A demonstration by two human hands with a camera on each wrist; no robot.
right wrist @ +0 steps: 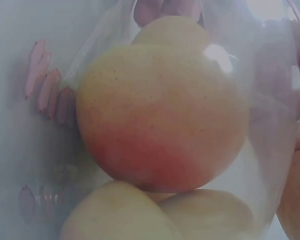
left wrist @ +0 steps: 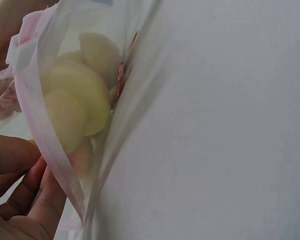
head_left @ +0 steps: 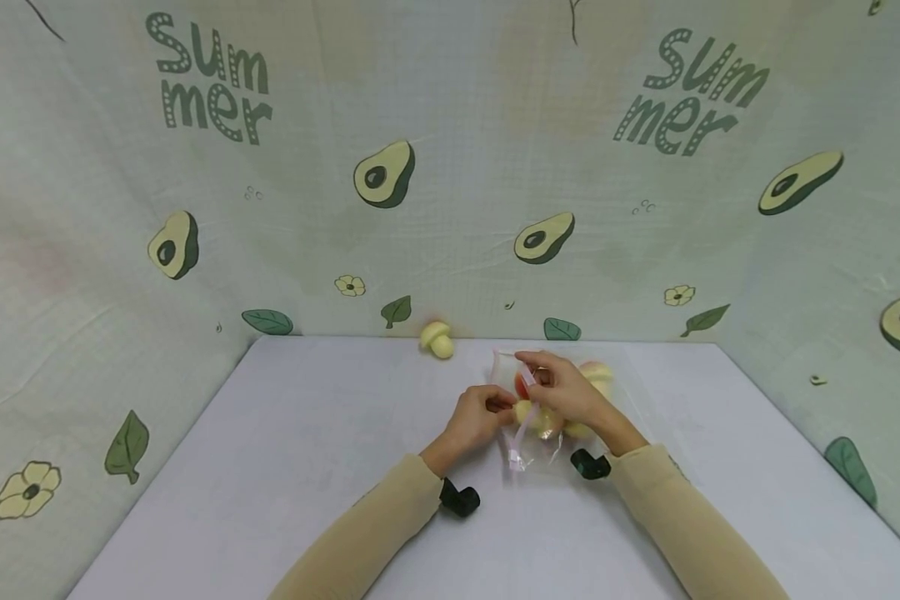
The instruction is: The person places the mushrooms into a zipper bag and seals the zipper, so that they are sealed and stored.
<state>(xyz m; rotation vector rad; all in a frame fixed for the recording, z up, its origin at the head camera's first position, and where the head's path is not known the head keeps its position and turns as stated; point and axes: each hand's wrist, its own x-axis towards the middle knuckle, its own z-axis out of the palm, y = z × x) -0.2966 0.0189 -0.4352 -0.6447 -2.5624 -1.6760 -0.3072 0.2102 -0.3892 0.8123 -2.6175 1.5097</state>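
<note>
A clear zip bag with a pink zip strip lies on the table in the head view. Inside it are pale yellow mushroom-shaped pieces and a round yellow piece with a red blush. My left hand pinches the zip edge at the bag's left side, and one fingertip shows through the film. Higher on the same edge, my right hand grips the strip. In the right wrist view, the right hand is largely cut off at the edge.
A yellow mushroom-shaped piece sits outside the bag, at the table's back edge. The white table meets a hanging cloth printed with avocados behind and at both sides.
</note>
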